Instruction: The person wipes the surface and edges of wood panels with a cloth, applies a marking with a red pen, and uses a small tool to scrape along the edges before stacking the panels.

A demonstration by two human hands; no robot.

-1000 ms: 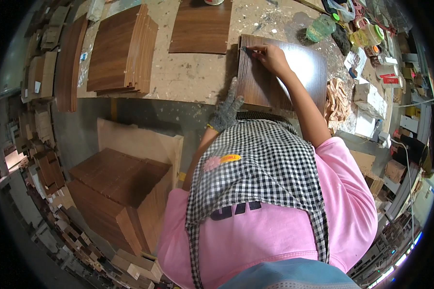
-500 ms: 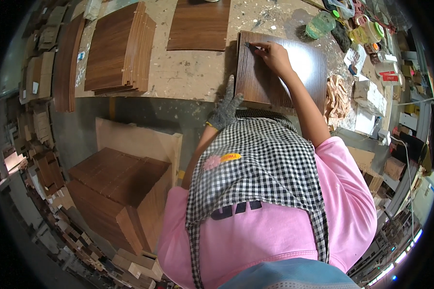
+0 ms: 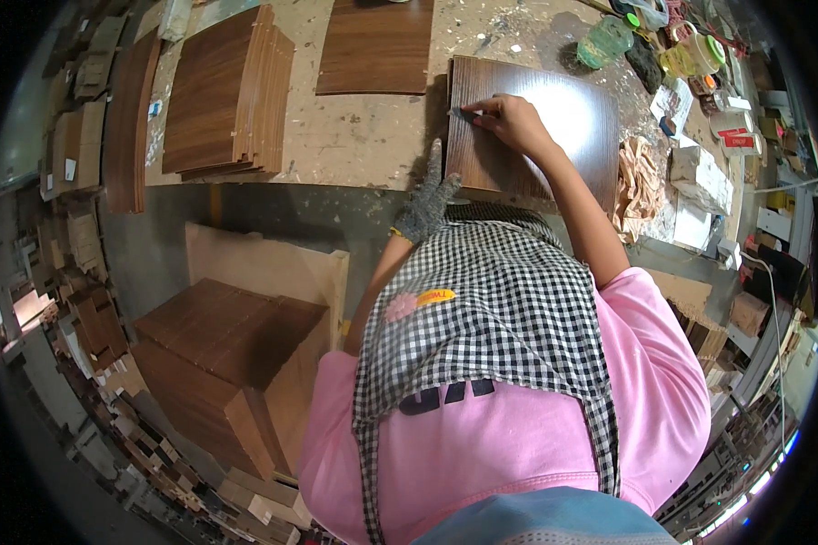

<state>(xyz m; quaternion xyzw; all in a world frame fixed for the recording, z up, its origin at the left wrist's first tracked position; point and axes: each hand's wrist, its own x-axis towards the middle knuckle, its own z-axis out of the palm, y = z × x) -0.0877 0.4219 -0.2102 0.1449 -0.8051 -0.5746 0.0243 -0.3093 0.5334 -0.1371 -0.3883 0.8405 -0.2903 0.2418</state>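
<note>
A dark brown wood-grain panel (image 3: 573, 113) lies on the workbench in front of me, on top of at least one other panel, with bright glare on its surface. Pinched in the fingers of my bare right hand (image 3: 518, 124) is a small dark flat piece (image 3: 462, 113), its tip at the panel's left edge. It is too small to name surely. My left hand (image 3: 423, 202), in a grey knit glove, rests at the near left corner of the panel. Its index finger stretches along the left edge and the thumb stands apart, near the front edge.
Stacked brown panels (image 3: 214, 95) stand at the left of the workbench (image 3: 336, 136); another panel (image 3: 373, 45) lies at the far side. Crumpled tan paper (image 3: 641, 182), a green plastic bottle (image 3: 603, 44) and white boxes (image 3: 700, 177) sit at right. A brown cabinet (image 3: 232, 336) stands on the floor at left.
My right hand has slid toward me and slightly left, carrying the small dark piece along the panel's left edge from near its far corner. My left hand stays nearly in place.
</note>
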